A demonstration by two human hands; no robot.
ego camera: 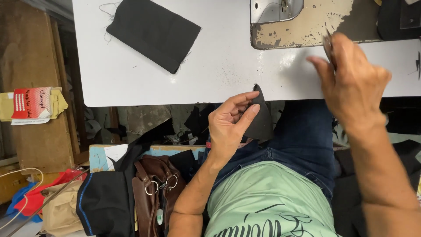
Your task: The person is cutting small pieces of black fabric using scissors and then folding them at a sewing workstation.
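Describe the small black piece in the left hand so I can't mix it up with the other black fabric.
Find the white table; at its near edge the left hand pinches a small black fabric piece. Unlike the larger black rectangle lying flat, it's pointed and held up.

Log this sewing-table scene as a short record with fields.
Left hand: pinches a small black fabric piece at the edge of the white table
Right hand: raised over the table, grips a thin metal tool, kind unclear
On table: flat black fabric rectangle; worn sewing machine base
Below left: brown leather bag
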